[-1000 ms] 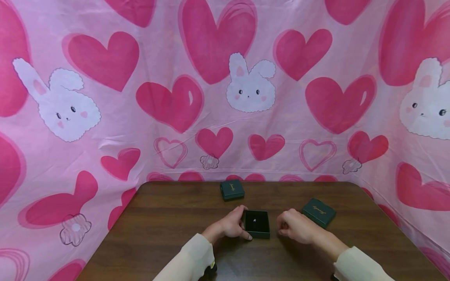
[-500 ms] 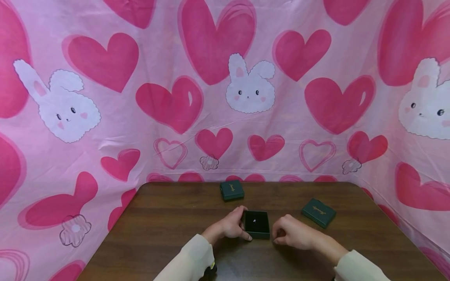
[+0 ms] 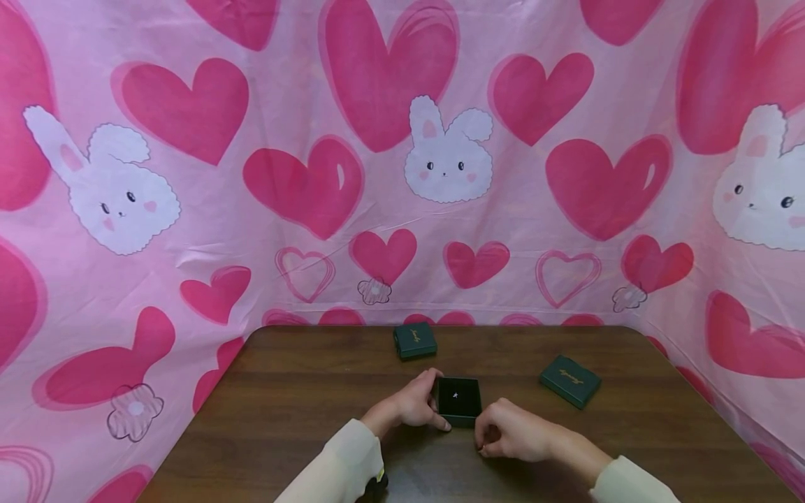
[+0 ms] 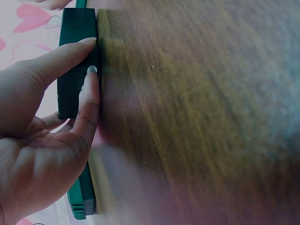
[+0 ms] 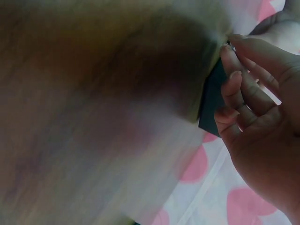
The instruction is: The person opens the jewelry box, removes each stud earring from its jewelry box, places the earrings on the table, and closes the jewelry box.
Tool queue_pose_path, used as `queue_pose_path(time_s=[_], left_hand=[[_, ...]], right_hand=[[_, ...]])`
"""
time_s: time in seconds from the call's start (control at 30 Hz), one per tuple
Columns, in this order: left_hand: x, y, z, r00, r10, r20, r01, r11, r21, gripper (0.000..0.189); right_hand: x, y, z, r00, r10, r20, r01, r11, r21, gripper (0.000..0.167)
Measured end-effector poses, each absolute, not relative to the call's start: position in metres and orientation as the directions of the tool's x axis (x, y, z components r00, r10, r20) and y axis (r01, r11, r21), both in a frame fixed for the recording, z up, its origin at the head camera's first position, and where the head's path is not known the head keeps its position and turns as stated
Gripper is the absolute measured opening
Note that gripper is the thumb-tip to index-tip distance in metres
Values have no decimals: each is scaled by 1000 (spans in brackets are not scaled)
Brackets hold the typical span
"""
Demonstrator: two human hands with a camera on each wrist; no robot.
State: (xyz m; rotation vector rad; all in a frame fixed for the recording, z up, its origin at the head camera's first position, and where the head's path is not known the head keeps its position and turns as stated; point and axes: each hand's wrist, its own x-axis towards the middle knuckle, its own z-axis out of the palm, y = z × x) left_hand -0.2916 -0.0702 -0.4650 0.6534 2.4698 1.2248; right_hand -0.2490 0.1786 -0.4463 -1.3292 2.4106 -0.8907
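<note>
An open dark green jewelry box [image 3: 459, 401] with a black lining rests on the table, and a small silvery star-shaped piece [image 3: 455, 395] sits in its middle. My left hand [image 3: 415, 399] holds the box from its left side, thumb at the near corner and fingers toward the back. In the left wrist view, the thumb and a finger press on the side of the box [image 4: 70, 93]. Just off the box's near right corner is my right hand [image 3: 512, 432], thumb and index finger pinched together low over the table. A tiny shiny piece [image 5: 229, 45] shows between those fingertips; its kind cannot be made out.
Two flat dark green boxes or lids with gold lettering lie on the brown wooden table [image 3: 302, 391]: one lid-like box [image 3: 416, 340] behind the open box, another green box [image 3: 570, 381] to the right. A pink heart-and-rabbit cloth [image 3: 377, 209] hangs around the table.
My right hand has moved left and toward me, from beside the right green box to the open box's near right corner. The left hand and the boxes have stayed put.
</note>
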Motion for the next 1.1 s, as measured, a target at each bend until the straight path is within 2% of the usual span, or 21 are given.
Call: queue_pose_path(time_s=[0.2,1.1], left_hand=[[-291,-70,-466,-851,522,-64,263,528,807,78],[-290,-71,-465,-847,528,-62,270,528,805,78]], right_hand=[[-245,173,-449,-525,-848,68,-694,381,-611,9],[-233,160,-448,-519,-855,-3,-677,414,-609,9]])
